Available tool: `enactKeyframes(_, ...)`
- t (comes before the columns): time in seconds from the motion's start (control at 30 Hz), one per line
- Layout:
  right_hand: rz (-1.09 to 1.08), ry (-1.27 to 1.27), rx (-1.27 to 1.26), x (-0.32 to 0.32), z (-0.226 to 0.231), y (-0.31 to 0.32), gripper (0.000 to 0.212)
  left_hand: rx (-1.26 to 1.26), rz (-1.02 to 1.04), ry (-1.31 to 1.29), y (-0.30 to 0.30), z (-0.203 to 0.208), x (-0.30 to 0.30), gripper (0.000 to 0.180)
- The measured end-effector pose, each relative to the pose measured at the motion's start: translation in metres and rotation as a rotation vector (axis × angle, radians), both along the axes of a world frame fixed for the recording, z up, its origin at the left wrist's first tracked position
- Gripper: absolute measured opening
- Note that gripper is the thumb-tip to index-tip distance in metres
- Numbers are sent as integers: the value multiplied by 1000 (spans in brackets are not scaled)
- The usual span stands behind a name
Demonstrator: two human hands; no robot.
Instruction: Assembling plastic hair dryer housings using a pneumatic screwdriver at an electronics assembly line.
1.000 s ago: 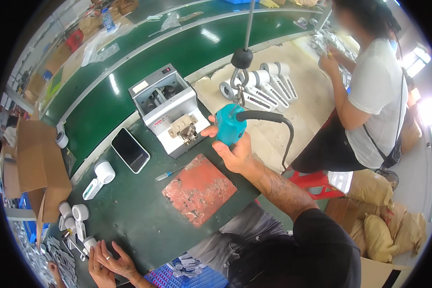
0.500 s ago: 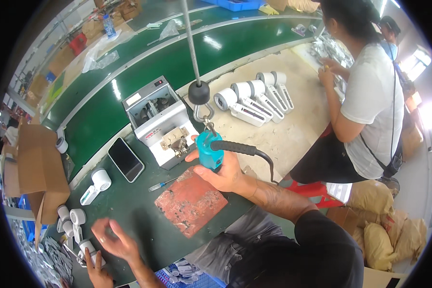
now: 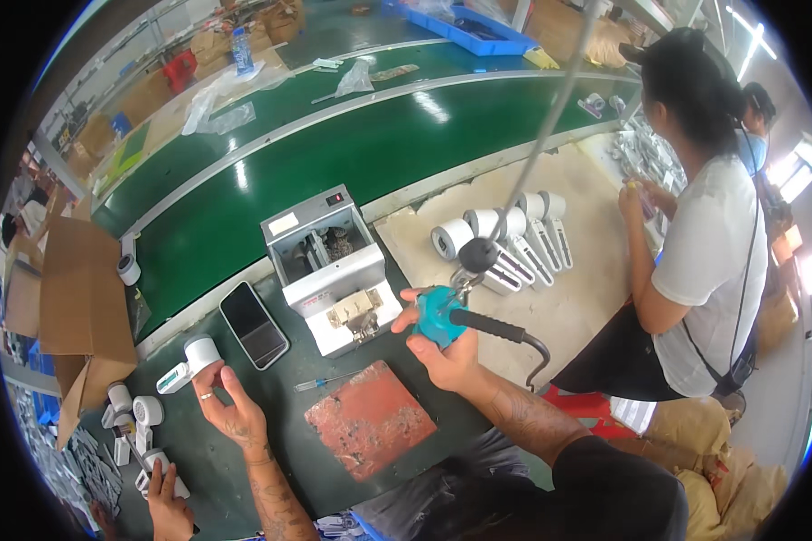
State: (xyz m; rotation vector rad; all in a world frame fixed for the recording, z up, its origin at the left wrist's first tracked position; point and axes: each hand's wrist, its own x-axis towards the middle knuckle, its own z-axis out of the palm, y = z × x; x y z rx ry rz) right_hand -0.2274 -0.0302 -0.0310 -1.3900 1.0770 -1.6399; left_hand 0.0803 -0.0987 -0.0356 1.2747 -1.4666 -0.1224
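Near R hand: open-topped grey machine w/ mech. pts.

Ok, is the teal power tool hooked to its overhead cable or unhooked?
Hooked: metal links join the top of the teal power tool to the black ball on the overhead cable; the right hand grips the tool.

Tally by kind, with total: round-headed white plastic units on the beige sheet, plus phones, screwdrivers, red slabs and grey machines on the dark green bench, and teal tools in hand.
Round-headed white plastic units: 5
Black-screened, white-rimmed phone: 1
Blue-handled screwdriver: 1
Worn, rectangular red slab: 1
Grey boxy machine: 1
Teal corded power tool, in the right hand: 1
Total: 10
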Motion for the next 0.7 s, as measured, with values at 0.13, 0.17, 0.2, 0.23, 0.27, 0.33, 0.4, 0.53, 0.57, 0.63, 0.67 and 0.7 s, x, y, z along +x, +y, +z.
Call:
enactKeyframes(0.13, -30, -44, -59, 3, -12, -4, 48, 71, -49, -5, 1, 1, -3, 12)
enactKeyframes(0.17, -30, -42, -58, 1, -13, -4, 48, 74, -34, -25, 0, 2, -2, 12)
enactKeyframes(0.2, -17, 23, -69, -1, -12, -4, 49, 77, -22, -46, -1, 2, 0, 12)
enactKeyframes(0.23, -3, 86, -81, -1, -12, -5, 49, 78, -26, -47, -1, 1, 0, 12)
enactKeyframes(0.27, -6, 85, -80, -1, -10, -5, 49, 65, -26, -32, -1, 1, -1, 12)
enactKeyframes(0.33, -86, 75, -149, 1, 0, -9, 33, 50, -31, -20, -3, 1, -5, 12)
enactKeyframes(0.4, -94, 33, -133, 6, 1, -9, 33, 23, -56, 27, -1, 3, -9, 13)
enactKeyframes(0.53, -127, 67, -71, 0, 2, -4, 30, -3, -81, -4, 9, 18, -15, 15)
enactKeyframes(0.57, -134, 86, -25, -2, 2, -2, 29, -30, -71, -23, 13, 19, -16, 16)
enactKeyframes(0.63, -121, 174, -129, -4, -6, -4, 45, -63, -65, -39, 18, 29, -16, 17)
enactKeyframes(0.67, -122, 136, -86, -3, -9, -3, 44, -170, -68, -22, 24, 38, -12, 20)
enactKeyframes(0.7, -117, 100, -40, 1, -8, -2, 42, -274, -64, -4, 32, 50, -8, 22)
